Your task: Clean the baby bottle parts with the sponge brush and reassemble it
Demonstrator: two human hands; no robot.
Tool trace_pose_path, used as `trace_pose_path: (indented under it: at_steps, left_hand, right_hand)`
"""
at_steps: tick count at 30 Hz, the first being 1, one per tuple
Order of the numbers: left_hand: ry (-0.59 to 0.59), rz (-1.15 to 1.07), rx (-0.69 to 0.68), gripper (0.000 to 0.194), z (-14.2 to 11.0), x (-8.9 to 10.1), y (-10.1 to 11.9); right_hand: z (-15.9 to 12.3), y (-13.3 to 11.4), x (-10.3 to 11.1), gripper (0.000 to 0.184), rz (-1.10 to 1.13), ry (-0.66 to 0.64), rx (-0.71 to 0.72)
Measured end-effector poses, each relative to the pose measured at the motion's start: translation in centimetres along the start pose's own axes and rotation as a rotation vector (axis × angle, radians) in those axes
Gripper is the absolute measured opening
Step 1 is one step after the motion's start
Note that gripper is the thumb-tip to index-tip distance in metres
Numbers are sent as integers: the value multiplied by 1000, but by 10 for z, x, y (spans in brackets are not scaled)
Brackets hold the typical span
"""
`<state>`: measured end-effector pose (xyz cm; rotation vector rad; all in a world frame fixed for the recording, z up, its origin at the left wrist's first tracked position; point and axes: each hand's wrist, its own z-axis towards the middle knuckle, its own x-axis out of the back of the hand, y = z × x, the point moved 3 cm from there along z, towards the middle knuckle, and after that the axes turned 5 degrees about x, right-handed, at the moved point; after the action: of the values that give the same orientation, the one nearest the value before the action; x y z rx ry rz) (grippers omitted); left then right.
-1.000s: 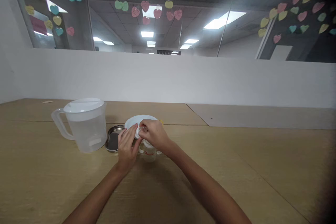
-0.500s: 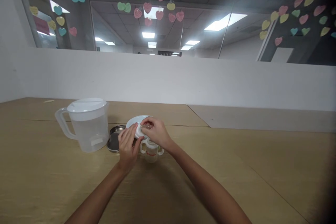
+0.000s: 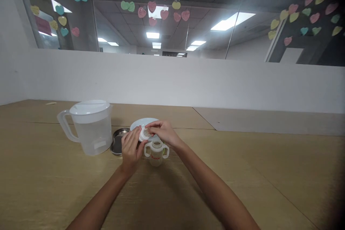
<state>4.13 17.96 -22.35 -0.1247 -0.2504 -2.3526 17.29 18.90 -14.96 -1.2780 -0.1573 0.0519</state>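
Observation:
My left hand (image 3: 130, 151) is closed on a white bottle collar (image 3: 143, 135), gripping its rim between fingers and thumb. My right hand (image 3: 166, 133) pinches the clear nipple (image 3: 147, 132) at the collar's middle; its fingers cover part of it. Just below both hands a clear baby bottle (image 3: 156, 158) with red print stands upright, its mouth uncovered. White handles (image 3: 166, 151) stick out on either side of the bottle. Behind my hands lies a white plate (image 3: 137, 123), partly hidden by them.
To the left stands a translucent lidded pitcher (image 3: 93, 129) with a big handle. A round metal dish (image 3: 116, 143) sits between the pitcher and my left hand. The wooden table (image 3: 242, 172) runs back to a white wall (image 3: 188, 82) under a window.
My right hand has shifted slightly to the right, showing more of the clear nipple and the bottle's open mouth. My left hand stays in nearly the same place.

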Motion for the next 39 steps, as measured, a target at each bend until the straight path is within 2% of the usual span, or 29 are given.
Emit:
trace_pose_path:
  at_steps: [6, 14, 17, 20, 23, 25, 27, 32, 39]
  left_hand:
    - [14, 2, -13, 44, 0, 0, 1]
    - [19, -39, 12, 44, 1, 2, 3]
    - [15, -68, 116, 42, 1, 1, 0]
    - [12, -97, 343, 39, 0, -3, -14]
    - [-12, -78, 530, 39, -4, -9, -32]
    - [-63, -45, 572, 41, -8, -15, -42]
    - [-126, -16, 568, 42, -11, -20, -47]
    - [-313, 44, 484, 32, -17, -31, -45]
    - [-407, 91, 441, 31, -22, -39, -46]
  right_hand:
    - [0, 3, 2, 16, 88, -15, -120]
    - [5, 12, 4, 19, 251, -70, -154]
    - [6, 8, 4, 16, 368, -100, -140]
    - [9, 5, 10, 15, 389, -16, -99]
    - [16, 12, 23, 24, 195, 149, -8]
    - [22, 23, 31, 26, -23, 190, 51]
    - [28, 39, 37, 21, -293, 171, 50]
    - [39, 72, 49, 14, -563, 157, 10]
    - [35, 79, 43, 22, -856, 26, 101]
